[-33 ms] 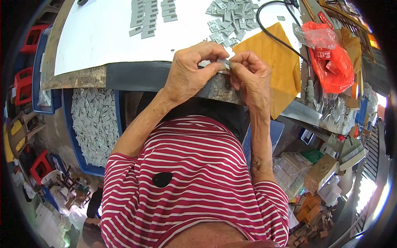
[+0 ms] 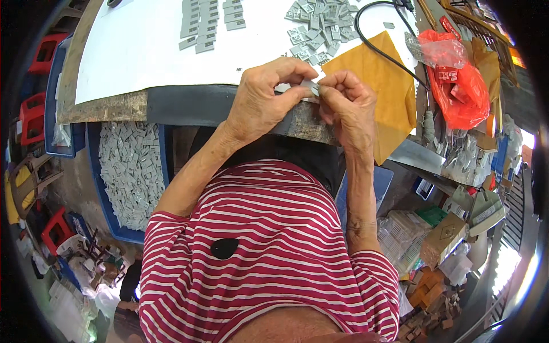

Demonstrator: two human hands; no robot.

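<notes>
left hand [image 2: 264, 100] and right hand [image 2: 347, 102] pinched together on one small grey plastic piece [image 2: 309, 87] over table edge [image 2: 189, 106] | risk, judged: fingertip-only grip, piece likely to slip off into lap | blue crate [image 2: 108, 214] below left, filled with grey pieces | red bag [image 2: 464, 91] right, contents hidden

I wear a red-and-white striped shirt [image 2: 269, 251]. The small part [image 2: 309, 87] I pinch is grey, like the loose pieces [image 2: 320, 28] on the white sheet [image 2: 143, 46] and those filling the blue crate [image 2: 128, 171]. An ochre envelope [image 2: 380, 86] lies beside a red plastic bag [image 2: 463, 91].
</notes>
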